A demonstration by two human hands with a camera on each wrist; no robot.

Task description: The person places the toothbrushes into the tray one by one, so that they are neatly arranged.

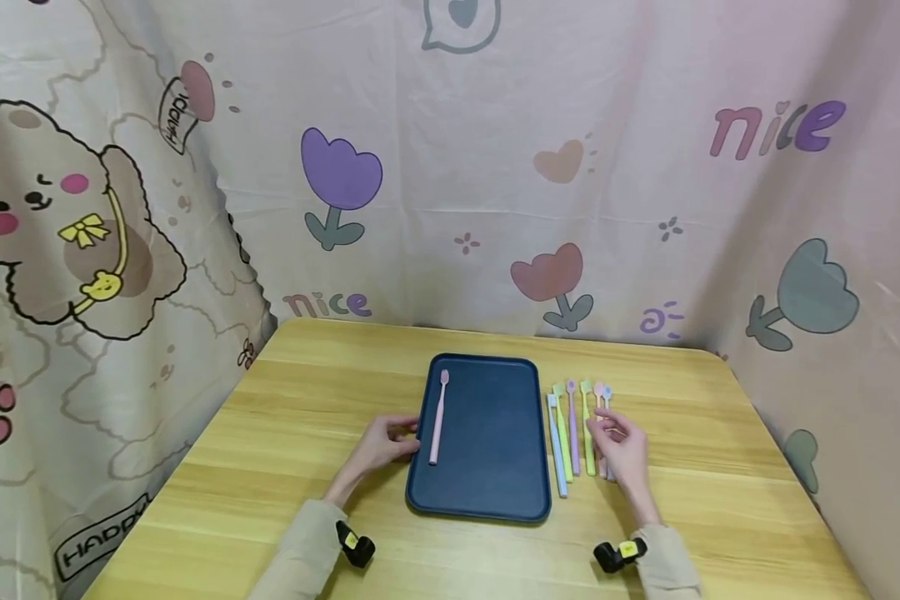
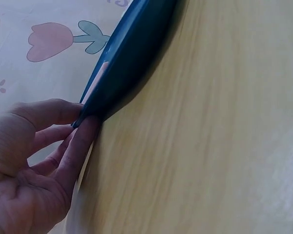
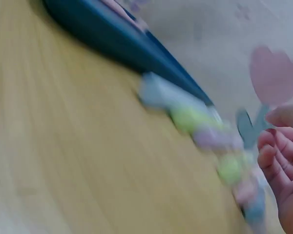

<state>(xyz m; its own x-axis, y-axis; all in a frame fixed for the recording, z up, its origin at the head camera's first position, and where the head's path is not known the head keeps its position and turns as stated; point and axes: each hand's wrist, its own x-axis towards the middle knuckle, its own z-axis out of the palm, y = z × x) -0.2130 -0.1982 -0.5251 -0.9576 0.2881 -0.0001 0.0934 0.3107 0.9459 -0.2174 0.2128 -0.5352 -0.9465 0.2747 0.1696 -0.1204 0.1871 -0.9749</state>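
A printed curtain (image 1: 495, 150) with tulips and a cartoon dog hangs round three sides of a wooden table (image 1: 285, 467). On the table, near the middle, lies a dark blue tray (image 1: 495, 433), and one pink toothbrush (image 1: 438, 417) rests inside it along the left edge, head pointing away from the person.

Just right of the tray, on the bare wood, a row of toothbrushes (image 1: 573, 429) lies side by side: pale blue nearest the tray, then green, purple, another green, pink and a light blue at the far end, all heads pointing away.

The left hand (image 1: 381, 443) sits at the tray's left rim; in the left wrist view its fingers (image 2: 80, 141) are curled against the rim's edge, pinching it and steadying the tray. The right hand (image 1: 621, 448) hovers over the right end of the row, fingers loosely bent and parted; nothing appears to be between them, though the right wrist view is too blurred to confirm this.

The step in hand looks like picking the next brush for the tray. To do it well, the right hand should pinch a single handle near its middle, lift it straight up so the neighbours stay in line, and lay it parallel beside the pink one while the left hand steadies the tray.
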